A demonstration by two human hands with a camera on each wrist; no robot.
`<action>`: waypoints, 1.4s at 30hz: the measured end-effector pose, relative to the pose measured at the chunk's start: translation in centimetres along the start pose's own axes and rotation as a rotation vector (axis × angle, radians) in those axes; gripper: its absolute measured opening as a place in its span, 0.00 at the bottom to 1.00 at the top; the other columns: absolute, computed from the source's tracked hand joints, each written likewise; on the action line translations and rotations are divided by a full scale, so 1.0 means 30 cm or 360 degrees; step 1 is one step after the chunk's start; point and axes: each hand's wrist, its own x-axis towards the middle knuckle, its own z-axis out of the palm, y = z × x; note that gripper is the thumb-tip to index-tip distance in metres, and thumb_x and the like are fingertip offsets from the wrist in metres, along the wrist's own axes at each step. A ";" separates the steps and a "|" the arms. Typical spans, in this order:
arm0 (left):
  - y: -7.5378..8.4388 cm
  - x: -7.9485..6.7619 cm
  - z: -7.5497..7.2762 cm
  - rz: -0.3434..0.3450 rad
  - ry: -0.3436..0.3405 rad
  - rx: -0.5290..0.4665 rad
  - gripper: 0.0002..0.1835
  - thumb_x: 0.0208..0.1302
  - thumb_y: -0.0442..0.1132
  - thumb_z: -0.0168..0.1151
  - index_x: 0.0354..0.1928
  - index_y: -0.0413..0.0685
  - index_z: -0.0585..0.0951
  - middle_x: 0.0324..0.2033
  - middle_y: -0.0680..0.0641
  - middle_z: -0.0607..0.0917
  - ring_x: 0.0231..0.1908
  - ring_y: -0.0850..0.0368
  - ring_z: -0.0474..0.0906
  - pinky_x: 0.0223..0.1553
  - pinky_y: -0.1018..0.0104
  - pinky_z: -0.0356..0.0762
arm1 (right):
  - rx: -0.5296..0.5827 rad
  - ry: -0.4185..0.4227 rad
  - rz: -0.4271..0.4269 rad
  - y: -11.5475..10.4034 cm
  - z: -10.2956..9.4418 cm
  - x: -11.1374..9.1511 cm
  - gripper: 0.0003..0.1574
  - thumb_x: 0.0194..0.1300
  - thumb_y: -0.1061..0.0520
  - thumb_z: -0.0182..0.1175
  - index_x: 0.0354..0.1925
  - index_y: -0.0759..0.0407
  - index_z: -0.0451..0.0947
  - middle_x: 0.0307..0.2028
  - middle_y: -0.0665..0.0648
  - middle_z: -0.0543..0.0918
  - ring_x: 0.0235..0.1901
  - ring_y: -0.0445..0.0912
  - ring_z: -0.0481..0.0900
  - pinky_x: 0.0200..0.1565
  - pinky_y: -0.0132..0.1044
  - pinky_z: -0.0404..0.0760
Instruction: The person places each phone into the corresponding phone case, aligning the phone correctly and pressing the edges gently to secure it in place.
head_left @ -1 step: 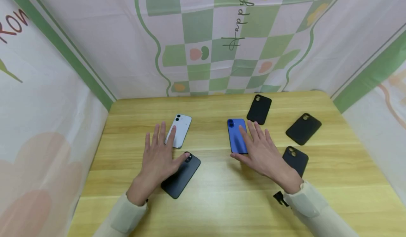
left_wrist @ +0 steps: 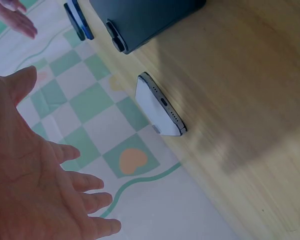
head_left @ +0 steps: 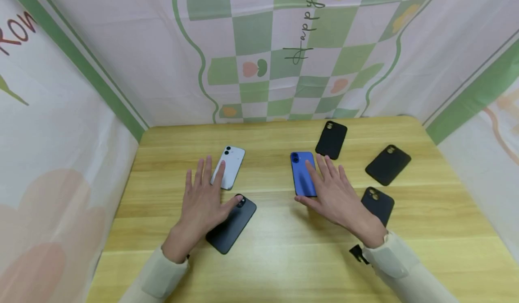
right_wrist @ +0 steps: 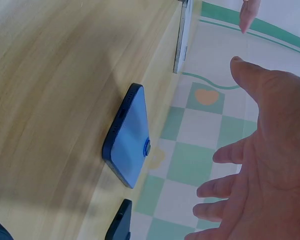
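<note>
My left hand [head_left: 204, 203], fingers spread and straight, hovers above the table. Below it lie a white phone [head_left: 234, 167] and a dark grey phone [head_left: 233, 231], which it partly covers in the head view. In the left wrist view a gap shows between the palm and the white phone [left_wrist: 157, 110]. My right hand [head_left: 338, 197] also has straight, spread fingers and holds nothing. Nearest to it is a blue phone [head_left: 301, 176], lying camera side up. The right wrist view shows that hand apart from the blue phone [right_wrist: 130, 135].
Three black phone cases lie at the right: one at the back [head_left: 331, 140], one farther right [head_left: 388, 164], one partly behind the right wrist [head_left: 379, 206]. The wooden table [head_left: 279, 253] ends at a patterned cloth [head_left: 251, 37] behind. Cloth also hangs at both sides.
</note>
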 end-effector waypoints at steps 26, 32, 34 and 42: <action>-0.006 -0.052 -0.004 0.0006 0.0095 -0.0023 0.53 0.67 0.69 0.65 0.82 0.43 0.62 0.78 0.29 0.62 0.75 0.29 0.61 0.76 0.32 0.58 | 0.0007 0.0084 0.0350 0.107 -0.023 -0.101 0.56 0.75 0.33 0.62 0.78 0.73 0.59 0.70 0.82 0.68 0.64 0.78 0.70 0.48 0.70 0.82; 0.003 -0.075 0.003 -0.0077 0.0016 -0.0057 0.51 0.67 0.70 0.65 0.75 0.34 0.69 0.68 0.29 0.76 0.63 0.31 0.78 0.60 0.37 0.80 | 0.0047 0.0180 0.0466 0.169 -0.020 -0.144 0.53 0.74 0.38 0.66 0.72 0.80 0.65 0.58 0.85 0.74 0.53 0.78 0.77 0.34 0.64 0.85; 0.008 -0.082 0.007 -0.0110 -0.0028 -0.0060 0.50 0.67 0.69 0.65 0.74 0.33 0.71 0.67 0.30 0.77 0.60 0.32 0.80 0.55 0.37 0.83 | 0.0072 0.0150 0.0522 0.192 -0.020 -0.158 0.57 0.72 0.35 0.66 0.71 0.83 0.63 0.56 0.87 0.74 0.47 0.77 0.79 0.32 0.62 0.85; 0.024 -0.115 0.040 -0.0210 -0.0167 -0.0068 0.55 0.64 0.71 0.67 0.73 0.29 0.68 0.66 0.28 0.74 0.63 0.30 0.75 0.54 0.37 0.83 | 0.0136 -0.0084 0.0770 0.267 -0.013 -0.220 0.76 0.72 0.21 0.54 0.68 0.95 0.53 0.56 0.97 0.65 0.50 0.83 0.72 0.47 0.71 0.78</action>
